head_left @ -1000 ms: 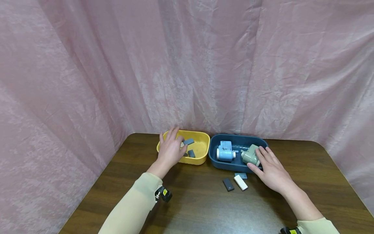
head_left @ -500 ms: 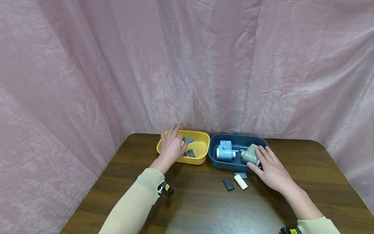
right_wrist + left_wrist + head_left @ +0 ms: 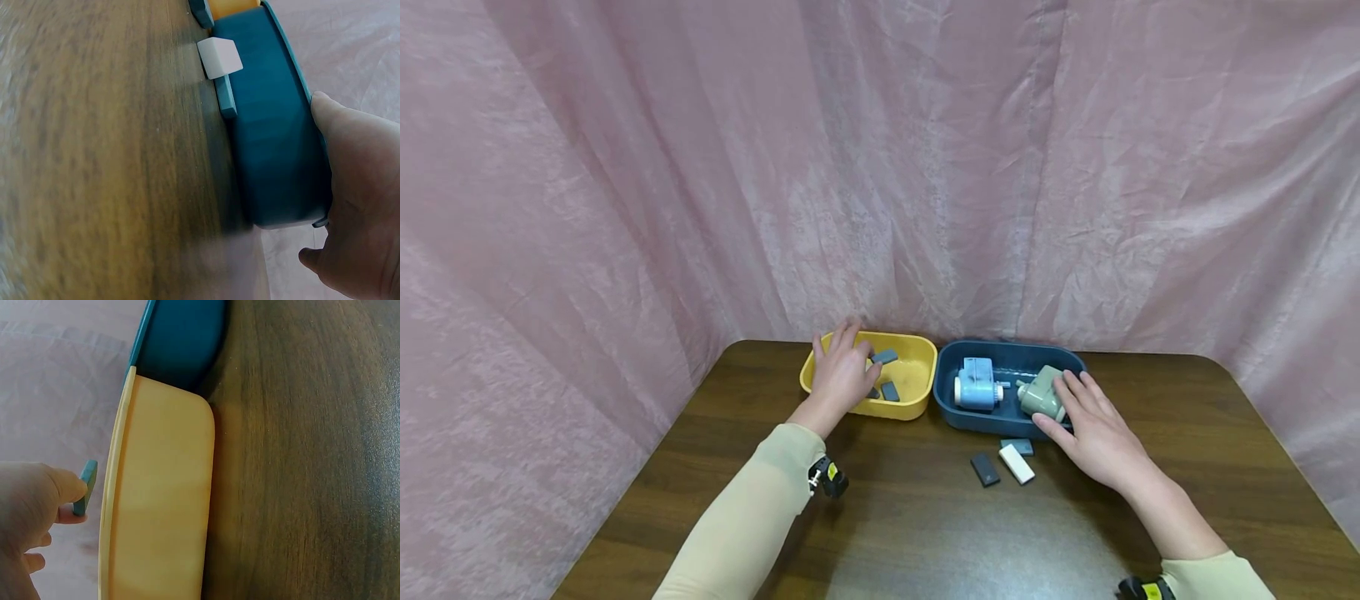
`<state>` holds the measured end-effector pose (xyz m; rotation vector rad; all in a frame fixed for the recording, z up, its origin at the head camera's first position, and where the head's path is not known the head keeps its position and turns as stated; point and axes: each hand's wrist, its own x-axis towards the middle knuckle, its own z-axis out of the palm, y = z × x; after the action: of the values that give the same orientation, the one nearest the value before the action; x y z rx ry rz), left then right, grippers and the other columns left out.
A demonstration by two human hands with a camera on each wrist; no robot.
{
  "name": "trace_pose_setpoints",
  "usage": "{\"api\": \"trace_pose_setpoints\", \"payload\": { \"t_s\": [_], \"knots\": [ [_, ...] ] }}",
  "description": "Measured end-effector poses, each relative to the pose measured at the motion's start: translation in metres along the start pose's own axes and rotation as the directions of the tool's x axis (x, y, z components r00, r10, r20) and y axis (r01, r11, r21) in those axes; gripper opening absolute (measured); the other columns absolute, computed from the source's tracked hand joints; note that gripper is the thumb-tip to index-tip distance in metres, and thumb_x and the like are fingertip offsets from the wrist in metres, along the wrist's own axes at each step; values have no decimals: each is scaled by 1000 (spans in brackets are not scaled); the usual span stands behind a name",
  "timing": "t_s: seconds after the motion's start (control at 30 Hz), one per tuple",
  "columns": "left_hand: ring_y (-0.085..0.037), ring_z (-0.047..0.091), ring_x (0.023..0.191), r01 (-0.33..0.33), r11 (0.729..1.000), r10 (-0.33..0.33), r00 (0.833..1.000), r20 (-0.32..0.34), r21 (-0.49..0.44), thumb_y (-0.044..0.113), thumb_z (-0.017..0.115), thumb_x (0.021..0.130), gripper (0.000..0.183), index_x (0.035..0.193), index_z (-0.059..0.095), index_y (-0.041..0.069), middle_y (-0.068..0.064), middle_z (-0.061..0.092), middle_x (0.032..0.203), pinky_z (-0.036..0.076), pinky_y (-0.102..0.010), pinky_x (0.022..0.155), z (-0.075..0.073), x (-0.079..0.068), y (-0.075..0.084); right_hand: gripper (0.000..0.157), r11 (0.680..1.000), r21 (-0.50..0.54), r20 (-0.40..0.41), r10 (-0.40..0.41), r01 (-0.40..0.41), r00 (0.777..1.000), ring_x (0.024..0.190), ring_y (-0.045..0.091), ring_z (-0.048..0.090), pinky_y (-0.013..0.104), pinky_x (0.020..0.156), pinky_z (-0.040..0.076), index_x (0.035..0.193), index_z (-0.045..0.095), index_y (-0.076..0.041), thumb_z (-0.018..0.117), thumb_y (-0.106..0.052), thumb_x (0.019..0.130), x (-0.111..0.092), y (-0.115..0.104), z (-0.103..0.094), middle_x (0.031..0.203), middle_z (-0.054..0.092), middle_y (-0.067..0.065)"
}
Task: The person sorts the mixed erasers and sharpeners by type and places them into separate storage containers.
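Note:
In the head view my left hand (image 3: 844, 377) reaches over the yellow tray (image 3: 925, 379). Its thumb and a finger pinch a flat blue-grey block (image 3: 85, 487), which the left wrist view shows beyond the tray's rim. Two darker blocks lie low in that tray, one of them a grey block (image 3: 890, 391) and the other partly covered by the hand. My right hand (image 3: 1097, 437) rests at the right end of the dark blue tray (image 3: 977, 419), fingers extended over a green gadget (image 3: 1040, 393) with a round barrel and its thumb at the near rim.
A light blue gadget (image 3: 977, 387) with a knob lies in the dark blue tray. On the wooden table (image 3: 917, 517), before that tray, are a white block (image 3: 1017, 464), a blue block (image 3: 1017, 447) and a dark block (image 3: 985, 469). A pink curtain (image 3: 880, 167) hangs behind.
The blue-grey block has shifted slightly upward in the head view with my left hand, which has moved a little. My right hand stays at the dark blue tray.

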<state>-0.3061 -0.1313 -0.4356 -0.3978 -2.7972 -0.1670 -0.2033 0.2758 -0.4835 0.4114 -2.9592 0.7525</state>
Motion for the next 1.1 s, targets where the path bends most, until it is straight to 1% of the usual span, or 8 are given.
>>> {"api": "trace_pose_setpoints", "payload": {
  "t_s": [0.13,0.37,0.67,0.93,1.03,1.1],
  "knots": [
    [-38,26,165,6,1000,-6,1000,12,-14,36,76,106,26,117,80,12,-18,43,172,12,-79,125,1,1,1,94,1000,-3,-3,1,-1,1000,166,51,4,72,128,15,171,27,7,52,-63,113,0,0,0,177,19,34],
    [-39,28,164,-4,1000,4,1000,12,-14,35,76,106,23,115,79,14,-18,44,171,14,-80,124,4,0,1,94,1000,-4,-7,4,-4,1000,166,51,6,72,127,16,170,28,7,53,-63,112,0,-3,0,177,21,33],
    [-41,29,163,-8,1000,8,1000,23,-26,35,77,106,23,118,81,16,-17,46,170,13,-81,124,5,-2,1,93,1000,-7,-13,2,-2,1000,166,52,7,72,127,17,170,29,7,54,-61,112,-2,-4,1,176,21,34],
    [-42,31,163,-18,1000,18,1000,22,-13,38,78,105,21,110,81,18,-15,48,169,14,-82,124,5,-4,2,93,1000,-6,-8,2,-2,1000,166,52,7,71,128,16,170,29,7,55,-61,112,-3,-6,0,176,21,34],
    [-42,31,163,-17,1000,17,1000,26,-12,39,79,105,22,112,81,18,-14,47,170,14,-81,124,5,-4,3,93,1000,-9,-7,3,-3,1000,166,52,7,71,128,16,170,29,7,54,-61,112,-3,-7,0,176,21,34],
    [-42,29,164,-13,1000,13,999,33,-15,39,79,105,26,119,82,18,-14,45,171,13,-81,124,4,-4,3,92,1000,-11,-6,2,-2,1000,166,52,6,71,128,16,170,28,7,54,-61,113,-3,-6,0,176,21,34]
  ]
}}
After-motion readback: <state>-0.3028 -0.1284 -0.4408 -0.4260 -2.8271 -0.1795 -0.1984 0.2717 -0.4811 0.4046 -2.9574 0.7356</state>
